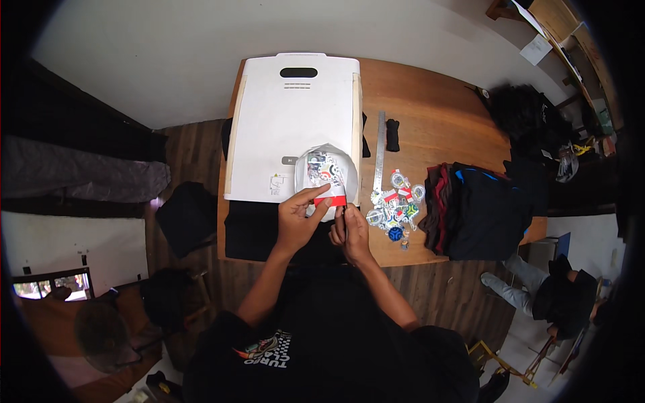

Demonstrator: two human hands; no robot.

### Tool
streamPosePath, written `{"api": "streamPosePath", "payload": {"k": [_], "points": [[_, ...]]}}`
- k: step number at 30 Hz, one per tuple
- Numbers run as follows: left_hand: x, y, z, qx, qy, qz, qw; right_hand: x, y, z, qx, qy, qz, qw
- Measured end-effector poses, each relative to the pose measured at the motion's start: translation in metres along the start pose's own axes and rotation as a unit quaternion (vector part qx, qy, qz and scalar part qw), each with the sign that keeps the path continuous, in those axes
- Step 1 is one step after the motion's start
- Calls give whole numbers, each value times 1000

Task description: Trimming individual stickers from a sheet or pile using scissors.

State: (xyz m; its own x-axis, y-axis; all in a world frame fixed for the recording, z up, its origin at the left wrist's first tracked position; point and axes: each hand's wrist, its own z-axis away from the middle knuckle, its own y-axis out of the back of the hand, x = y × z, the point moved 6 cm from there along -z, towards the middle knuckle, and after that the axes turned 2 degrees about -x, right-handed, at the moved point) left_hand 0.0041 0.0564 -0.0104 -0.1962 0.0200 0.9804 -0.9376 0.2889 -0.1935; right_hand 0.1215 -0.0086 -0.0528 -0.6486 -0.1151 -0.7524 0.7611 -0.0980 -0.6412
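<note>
Wooden boards make up the worktop (437,121), which stands on a darker plank floor beside a pale wall. Both hands meet at its near edge over a sheet of printed stickers (324,176) with a red band along its near end. The left hand (300,218) lies flat on that near end, forefinger stretched along the red band, its grip pressing rather than clenched. The right hand (349,232) pinches the band's right corner between thumb and fingertips, a closed grip on the sheet's edge. From the grip the sheet runs away from the person, its long axis pointing toward the far edge, resting partly on a large white slab-shaped machine (295,121) with a dark oval slot at its far end. Just right of the grip lies a heap of small round and cut stickers (396,208) in red, blue and green. Beyond them a metal ruler (380,151) lies lengthwise, with a small black roll (392,134) beside it. Farther right sits a stack of folded dark garments (480,208), red edges showing.
</note>
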Motion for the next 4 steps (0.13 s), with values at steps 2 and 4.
{"api": "streamPosePath", "payload": {"k": [2,4], "points": [[-2,0,1,-3,-2,-4,1000,0,1,0,2,0,5,1000],[-3,1,0,-4,-2,-6,1000,0,1,0,3,-1,10,1000]]}}
